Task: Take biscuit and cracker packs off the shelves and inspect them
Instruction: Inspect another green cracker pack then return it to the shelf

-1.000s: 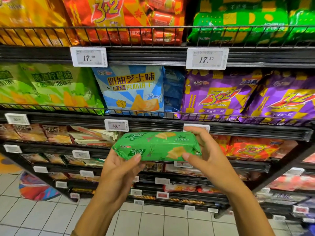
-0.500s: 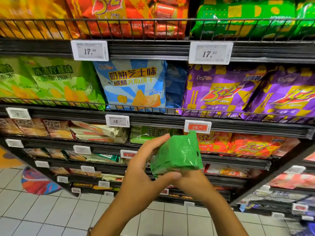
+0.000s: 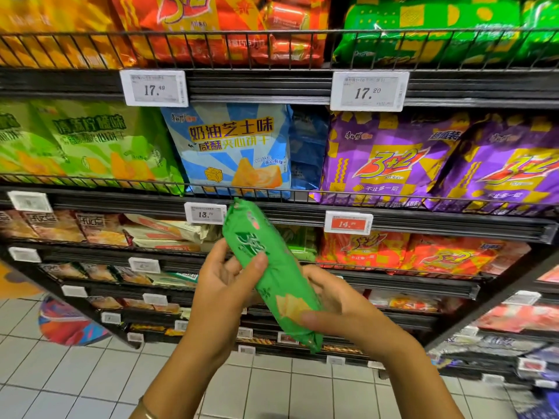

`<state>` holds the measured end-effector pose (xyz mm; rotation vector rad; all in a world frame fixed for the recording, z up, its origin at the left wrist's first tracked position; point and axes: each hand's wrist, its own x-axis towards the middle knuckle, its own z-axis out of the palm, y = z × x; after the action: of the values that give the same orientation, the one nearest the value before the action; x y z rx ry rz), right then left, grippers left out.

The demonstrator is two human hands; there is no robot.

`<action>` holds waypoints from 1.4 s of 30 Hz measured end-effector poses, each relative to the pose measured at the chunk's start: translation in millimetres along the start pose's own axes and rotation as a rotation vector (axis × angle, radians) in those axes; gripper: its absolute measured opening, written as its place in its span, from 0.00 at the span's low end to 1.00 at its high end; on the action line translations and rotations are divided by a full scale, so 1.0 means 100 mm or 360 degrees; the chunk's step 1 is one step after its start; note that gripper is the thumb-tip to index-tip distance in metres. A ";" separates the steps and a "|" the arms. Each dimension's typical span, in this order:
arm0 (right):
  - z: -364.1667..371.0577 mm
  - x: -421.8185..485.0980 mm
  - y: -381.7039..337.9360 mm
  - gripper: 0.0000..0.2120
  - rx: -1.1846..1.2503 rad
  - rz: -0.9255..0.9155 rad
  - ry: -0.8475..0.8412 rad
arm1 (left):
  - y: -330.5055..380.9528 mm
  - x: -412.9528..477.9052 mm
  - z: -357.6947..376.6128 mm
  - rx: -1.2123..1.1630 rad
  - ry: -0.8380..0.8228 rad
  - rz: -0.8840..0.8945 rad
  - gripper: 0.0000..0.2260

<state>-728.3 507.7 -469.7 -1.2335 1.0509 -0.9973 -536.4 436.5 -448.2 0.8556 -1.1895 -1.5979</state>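
A long green cracker pack (image 3: 273, 276) with "3+2" lettering and a cracker picture is held in front of the shelves, tilted with its top end up to the left. My left hand (image 3: 225, 285) grips its upper part, thumb across the front. My right hand (image 3: 338, 309) holds the lower part, thumb on the cracker picture. The pack's back side is hidden.
Wire-fronted shelves (image 3: 272, 204) hold big bags: lime green (image 3: 90, 146), blue (image 3: 236, 149), purple (image 3: 393, 158), and orange packs (image 3: 423, 252) lower right. Price tags (image 3: 205, 213) line the rails. White tiled floor (image 3: 75, 382) lies below.
The pack has turned from lying level, through end-on toward me, to a steep tilt showing its front. Both hands shifted their grip with it and dropped a little lower.
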 end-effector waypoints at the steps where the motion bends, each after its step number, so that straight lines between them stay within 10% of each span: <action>1: 0.00 -0.01 -0.03 0.29 0.0086 0.0011 -0.0026 | 0.00 0.01 0.01 -0.0097 0.0084 -0.0107 0.24; 4: -0.02 -0.02 -0.08 0.38 0.0275 0.0047 0.0079 | -0.01 0.02 0.03 -0.0294 0.0198 -0.0407 0.30; 9: -0.01 0.02 -0.10 0.13 0.0532 -0.0043 0.0256 | -0.03 0.00 0.02 -0.0701 0.0060 -0.0999 0.30; 15: 0.09 0.07 -0.08 0.29 0.0284 -0.0220 0.0392 | -0.20 -0.12 0.13 -0.0940 -0.0110 -0.1243 0.32; 22: 0.16 0.12 -0.13 0.26 0.0108 -0.0428 0.0745 | -0.29 -0.13 0.16 -0.0880 -0.0240 -0.1276 0.43; 25: 0.15 0.12 -0.12 0.22 0.0214 -0.0518 0.0726 | -0.32 -0.14 0.13 -0.0782 -0.0379 -0.1177 0.32; 32: 0.07 0.18 -0.12 0.24 0.1413 -0.0620 0.0550 | -0.37 -0.14 0.10 -0.0494 -0.0284 -0.0665 0.29; 42: 0.14 0.20 -0.07 0.41 0.1685 -0.0243 0.0322 | -0.04 -0.13 0.08 -0.0939 -0.0880 -0.1168 0.21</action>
<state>-710.3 491.1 -464.0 -0.3373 0.4188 -1.5318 -540.8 451.2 -450.0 0.4755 -0.6715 -2.7339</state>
